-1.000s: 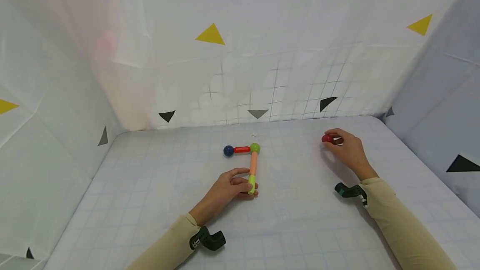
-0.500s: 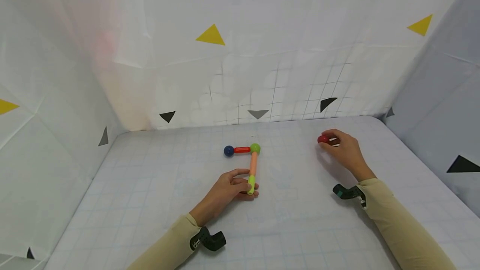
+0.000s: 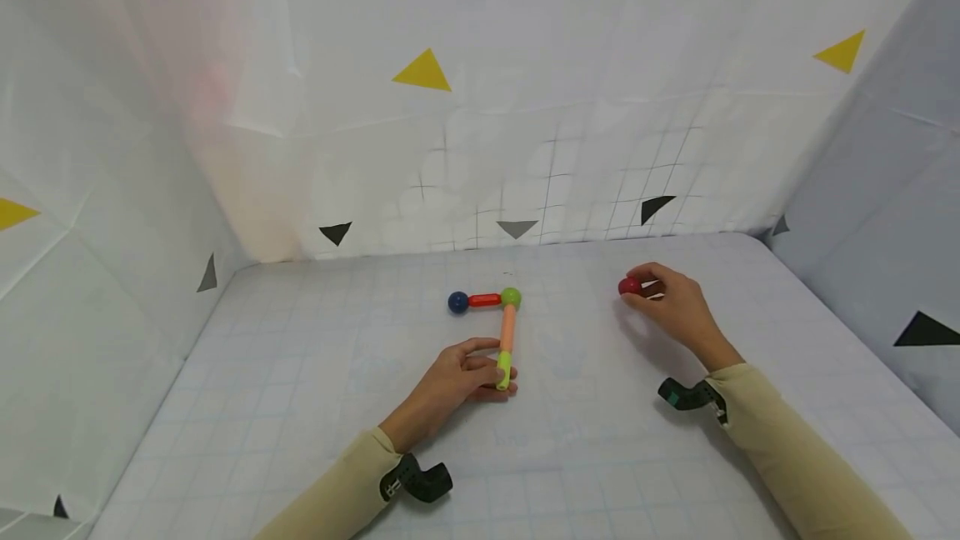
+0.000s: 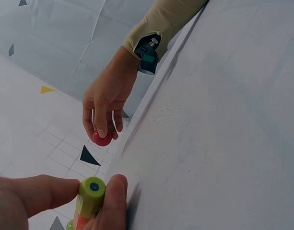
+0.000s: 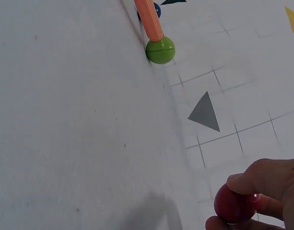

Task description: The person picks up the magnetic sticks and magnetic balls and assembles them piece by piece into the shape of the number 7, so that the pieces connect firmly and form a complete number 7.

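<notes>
My left hand pinches a yellow-green rod at the near end of a joined chain. In the left wrist view, a dark round spot marks that rod's end face. Beyond it come an orange rod, a green ball, a red rod and a dark blue ball at the far left. Off to the right, my right hand holds a red ball between thumb and fingertips, above the tabletop and apart from the chain.
Both hands work over a white table with faint grid lines. A white sheet wall with triangle marks stands behind it, and side walls flank it. A dark wrist camera juts from each sleeve.
My right hand has moved left and slightly nearer with the red ball. The left hand and the chain stay practically where they were.
</notes>
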Motion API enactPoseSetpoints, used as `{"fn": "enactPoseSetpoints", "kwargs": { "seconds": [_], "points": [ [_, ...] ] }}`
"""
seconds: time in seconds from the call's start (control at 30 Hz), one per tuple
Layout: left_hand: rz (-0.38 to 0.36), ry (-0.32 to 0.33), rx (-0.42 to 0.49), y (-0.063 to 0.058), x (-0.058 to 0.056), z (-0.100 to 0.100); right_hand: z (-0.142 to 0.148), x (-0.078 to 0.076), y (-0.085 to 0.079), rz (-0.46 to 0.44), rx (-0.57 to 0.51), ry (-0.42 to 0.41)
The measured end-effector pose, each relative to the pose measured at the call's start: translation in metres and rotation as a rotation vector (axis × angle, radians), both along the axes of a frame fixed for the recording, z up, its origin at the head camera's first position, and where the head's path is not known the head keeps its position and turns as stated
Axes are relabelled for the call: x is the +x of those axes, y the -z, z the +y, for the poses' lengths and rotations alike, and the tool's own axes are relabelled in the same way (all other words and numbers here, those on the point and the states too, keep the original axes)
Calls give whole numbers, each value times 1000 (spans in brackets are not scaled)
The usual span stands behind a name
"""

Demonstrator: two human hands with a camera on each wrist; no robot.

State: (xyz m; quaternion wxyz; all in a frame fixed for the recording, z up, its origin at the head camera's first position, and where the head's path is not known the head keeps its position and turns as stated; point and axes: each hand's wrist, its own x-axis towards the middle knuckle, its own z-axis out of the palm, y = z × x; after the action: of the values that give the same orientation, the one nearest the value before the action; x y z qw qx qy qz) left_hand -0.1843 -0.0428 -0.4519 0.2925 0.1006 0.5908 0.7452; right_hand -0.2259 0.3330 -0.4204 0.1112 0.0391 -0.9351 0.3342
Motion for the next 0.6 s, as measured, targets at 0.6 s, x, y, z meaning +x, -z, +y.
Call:
{"fn": "enactPoseSetpoints", "kwargs": {
  "seconds": [0.6],
  "points": [
    [7, 8, -5, 2, -2, 0, -39, 21, -9, 2, -62, -104]
  ]
}}
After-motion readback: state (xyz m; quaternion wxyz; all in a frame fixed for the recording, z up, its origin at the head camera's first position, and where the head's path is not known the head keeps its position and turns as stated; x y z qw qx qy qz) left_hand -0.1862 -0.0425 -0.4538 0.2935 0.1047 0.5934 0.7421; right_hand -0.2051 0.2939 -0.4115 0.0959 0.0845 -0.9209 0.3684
